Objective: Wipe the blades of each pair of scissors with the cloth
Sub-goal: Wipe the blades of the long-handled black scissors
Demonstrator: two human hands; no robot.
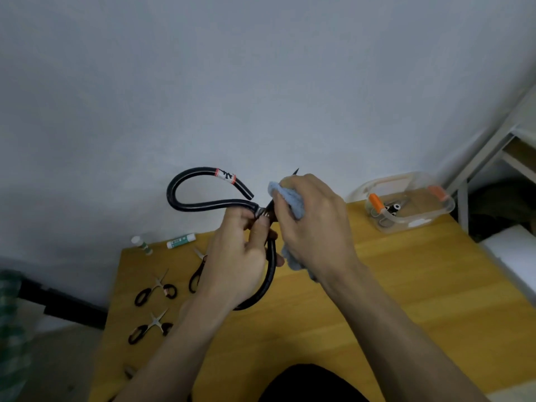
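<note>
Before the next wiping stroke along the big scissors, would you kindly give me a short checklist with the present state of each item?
1. Left hand grips the large black-handled scissors near the pivot: ok.
2. Right hand holds the light blue cloth wrapped over the blades: ok.
3. Cloth covers the whole blade: not ok, the dark tip pokes out beyond it.
4. Fingers clear of the cutting edge: cannot tell, cloth hides it.
5. Small black-handled scissors lie apart on the yellow wooden table: ok.
</note>
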